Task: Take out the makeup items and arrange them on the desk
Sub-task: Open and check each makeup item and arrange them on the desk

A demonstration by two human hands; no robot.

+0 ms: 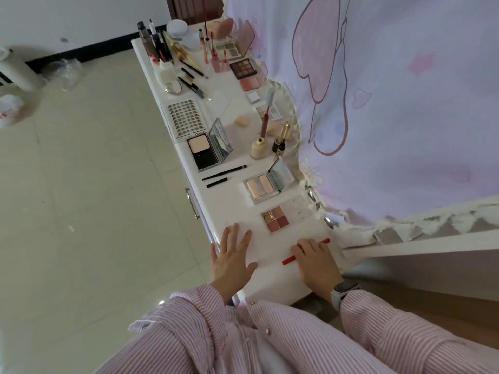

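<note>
My left hand lies flat with spread fingers on the near end of the white desk. My right hand rests on a thin red pencil that lies on the desk; its fingers cover the pencil's middle. Just beyond my hands sits a four-pan blush palette, then an open highlighter compact and an open powder compact. Several more makeup items line the desk to its far end.
A false-lash tray, a beige bottle, a gold lipstick, black pencils, brushes and palettes crowd the desk. A printed curtain hangs on the right. Tiled floor lies on the left.
</note>
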